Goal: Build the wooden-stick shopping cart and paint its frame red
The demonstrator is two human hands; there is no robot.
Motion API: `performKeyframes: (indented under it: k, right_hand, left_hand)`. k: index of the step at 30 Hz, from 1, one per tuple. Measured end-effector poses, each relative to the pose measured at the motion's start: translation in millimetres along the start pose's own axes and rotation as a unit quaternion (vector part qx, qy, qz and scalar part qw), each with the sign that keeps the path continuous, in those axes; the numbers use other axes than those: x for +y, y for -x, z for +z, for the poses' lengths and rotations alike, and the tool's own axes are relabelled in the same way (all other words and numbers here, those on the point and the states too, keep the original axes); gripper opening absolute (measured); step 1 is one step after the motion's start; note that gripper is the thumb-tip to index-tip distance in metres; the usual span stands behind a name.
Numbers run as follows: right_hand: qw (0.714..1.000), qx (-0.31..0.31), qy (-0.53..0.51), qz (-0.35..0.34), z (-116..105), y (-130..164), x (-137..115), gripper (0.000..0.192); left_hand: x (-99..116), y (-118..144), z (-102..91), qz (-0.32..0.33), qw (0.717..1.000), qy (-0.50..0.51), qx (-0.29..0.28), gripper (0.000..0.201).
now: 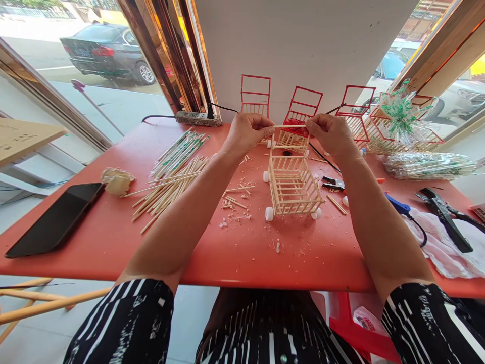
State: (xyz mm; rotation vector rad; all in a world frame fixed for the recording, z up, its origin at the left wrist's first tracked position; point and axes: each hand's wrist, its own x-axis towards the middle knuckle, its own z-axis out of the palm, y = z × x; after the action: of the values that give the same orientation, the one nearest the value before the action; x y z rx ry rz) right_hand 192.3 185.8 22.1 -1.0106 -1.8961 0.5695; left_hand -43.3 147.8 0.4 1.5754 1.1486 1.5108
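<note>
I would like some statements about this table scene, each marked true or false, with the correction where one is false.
1. Both hands hold one thin wooden stick between them. True: the left hand pinches one end, the right hand the other.
2. The small stick cart on the red table has white wheels. True.
3. The black phone lies beside the right hand. False: it lies at the table's far left edge, away from both hands.
4. The loose pile of sticks is to the right of the cart. False: it lies to its left.
5. The power strip sits at the far side of the table. True.
</note>
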Motion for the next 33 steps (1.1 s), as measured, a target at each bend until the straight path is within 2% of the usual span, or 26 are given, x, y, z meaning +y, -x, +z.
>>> performKeyframes:
  k: [8,14,28,33]
  right_hand:
    - [1.0,-0.001,-0.003,-0.002,-1,0,1,0.029]
    - [1.0,-0.002,-0.006,-0.001,-1,0,3,0.028]
    - [1.0,-0.004,-0.013,-0.011,1,-2,8,0.025]
    - [1.0,-0.004,-0.006,-0.019,0,-4,15,0.028]
  left_hand:
    - [6,4,-5.3,-0.053,0.998,0.008,-0.015,0.017]
    - [8,5,-6.5,-0.054,0.998,-0.014,-0.038,0.015]
    - [3,3,-6.3,-0.045,0.998,-0.014,-0.039,0.014]
    - [7,5,-5.1,-0.051,0.998,-0.013,-0.022,0.015]
